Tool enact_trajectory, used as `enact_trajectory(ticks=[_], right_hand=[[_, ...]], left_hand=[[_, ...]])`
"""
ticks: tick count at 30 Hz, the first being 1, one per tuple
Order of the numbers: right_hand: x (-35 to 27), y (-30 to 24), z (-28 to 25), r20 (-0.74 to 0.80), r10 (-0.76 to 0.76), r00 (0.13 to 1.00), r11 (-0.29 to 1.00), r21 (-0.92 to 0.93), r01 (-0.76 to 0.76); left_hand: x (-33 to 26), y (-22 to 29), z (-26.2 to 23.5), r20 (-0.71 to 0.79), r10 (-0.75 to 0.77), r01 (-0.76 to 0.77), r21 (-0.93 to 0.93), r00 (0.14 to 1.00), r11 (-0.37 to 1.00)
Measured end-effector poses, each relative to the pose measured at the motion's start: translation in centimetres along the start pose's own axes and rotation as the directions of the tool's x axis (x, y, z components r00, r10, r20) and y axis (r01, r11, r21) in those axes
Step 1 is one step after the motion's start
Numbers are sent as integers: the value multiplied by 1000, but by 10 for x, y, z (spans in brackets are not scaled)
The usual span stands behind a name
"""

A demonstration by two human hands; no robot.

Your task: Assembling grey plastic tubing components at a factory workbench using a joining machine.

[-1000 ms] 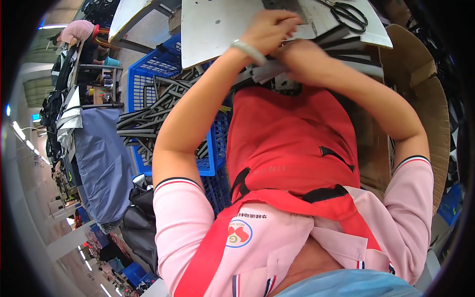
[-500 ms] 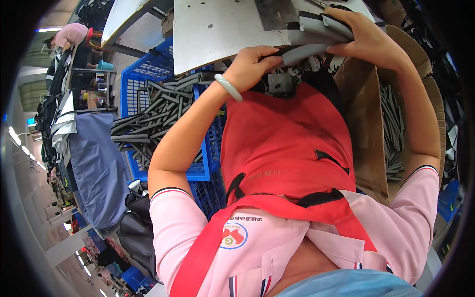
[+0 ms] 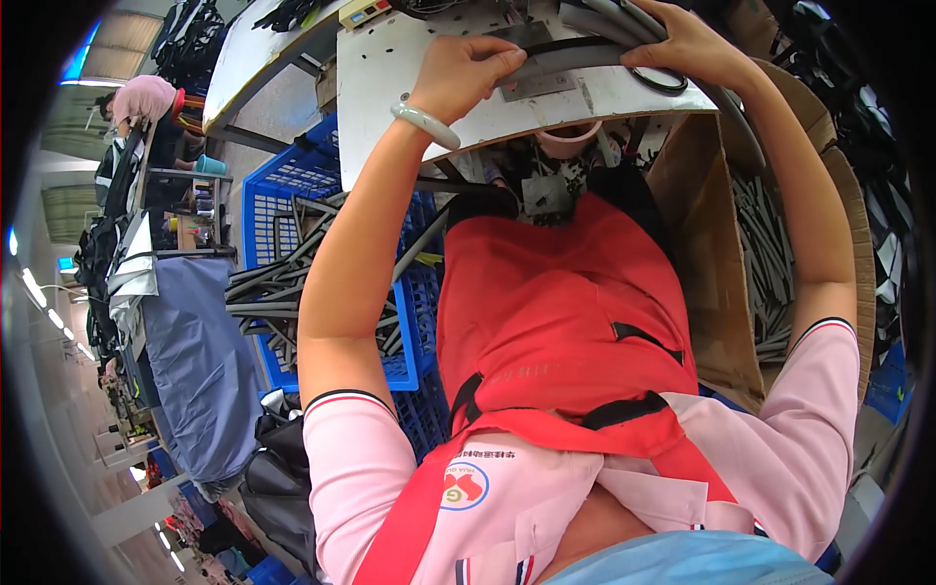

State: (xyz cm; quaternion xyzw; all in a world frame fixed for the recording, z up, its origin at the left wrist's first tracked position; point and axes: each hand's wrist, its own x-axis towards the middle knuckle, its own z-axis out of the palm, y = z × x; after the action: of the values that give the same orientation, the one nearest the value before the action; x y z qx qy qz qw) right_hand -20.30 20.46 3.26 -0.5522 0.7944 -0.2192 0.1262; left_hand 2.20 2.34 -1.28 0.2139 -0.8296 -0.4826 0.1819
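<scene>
The white work surface [image 3: 390, 88] lay at the top of the view, a blue crate [image 3: 283, 205] of grey strips beneath its left edge. Both arms stretched up to it, elbows bent outward. The left hand [image 3: 466, 76] – pale bangle [image 3: 426, 126] at the wrist – clenched one end of a grey rubber strip [image 3: 565, 57] lying across the surface; the right hand [image 3: 687, 44] gripped the other end.
</scene>
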Motion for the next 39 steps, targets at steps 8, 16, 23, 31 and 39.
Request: enact_trajectory(ticks=[8,16,23,31,39], right_hand=[[14,-5,-8,34,-80,996,991,113,76],[16,-8,-16,93,2,996,959,281,-28],[25,-10,-15,9,-67,998,987,147,65],[-15,-35,-12,43,-20,999,998,-51,23],[9,-7,4,-32,-80,996,996,-53,78]], left_hand=[[22,-5,-3,17,14,-12,-85,1000,996],[42,-2,-2,3,-51,51,-149,999,988],[51,-25,-1,-46,-60,38,-386,997,922],[18,-1,-5,-58,-83,72,-177,995,982],[31,-21,0,-143,47,-68,-146,989,987]])
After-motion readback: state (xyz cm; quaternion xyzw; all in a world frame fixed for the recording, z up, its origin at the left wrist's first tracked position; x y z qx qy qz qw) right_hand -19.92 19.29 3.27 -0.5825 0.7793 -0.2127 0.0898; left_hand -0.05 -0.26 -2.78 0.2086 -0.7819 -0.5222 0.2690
